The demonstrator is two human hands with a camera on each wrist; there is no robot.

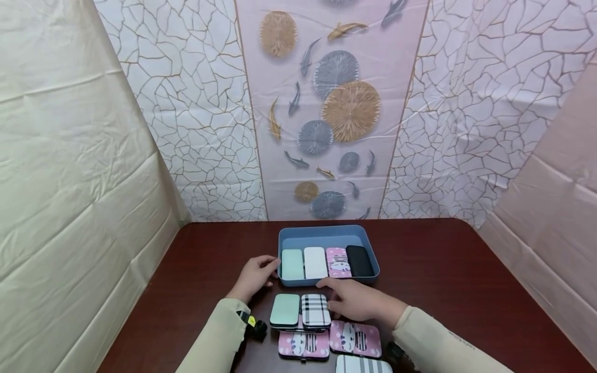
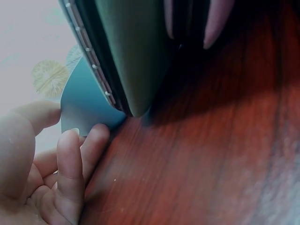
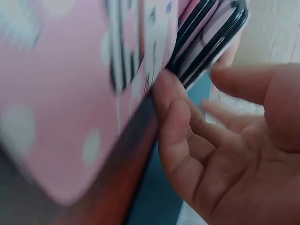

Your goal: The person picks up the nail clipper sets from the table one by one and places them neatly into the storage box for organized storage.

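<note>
A blue tray [image 1: 298, 239] holds a row of small flat cases: a mint case [image 1: 292, 264], a white case [image 1: 315, 262], a pink cartoon case [image 1: 338, 262] and a black case [image 1: 359, 261]. My left hand [image 1: 254, 274] touches the tray's left wall with loosely bent fingers; the left wrist view shows its fingertips at the blue wall [image 2: 89, 105]. My right hand [image 1: 356, 300] reaches to the tray's front edge, its lower fingers beside a plaid case [image 1: 315, 311]. Nothing shows gripped in either hand. Another mint case [image 1: 285, 309] lies left of the plaid one, both on a stack.
Nearer me lie two pink cartoon cases, one [image 1: 304, 345] below the stack and another [image 1: 355, 338] under my right forearm's side. A striped case [image 1: 364, 364] is cut off by the bottom edge. Dark red table [image 1: 443, 274] extends around; fabric walls [image 1: 84, 155] enclose it.
</note>
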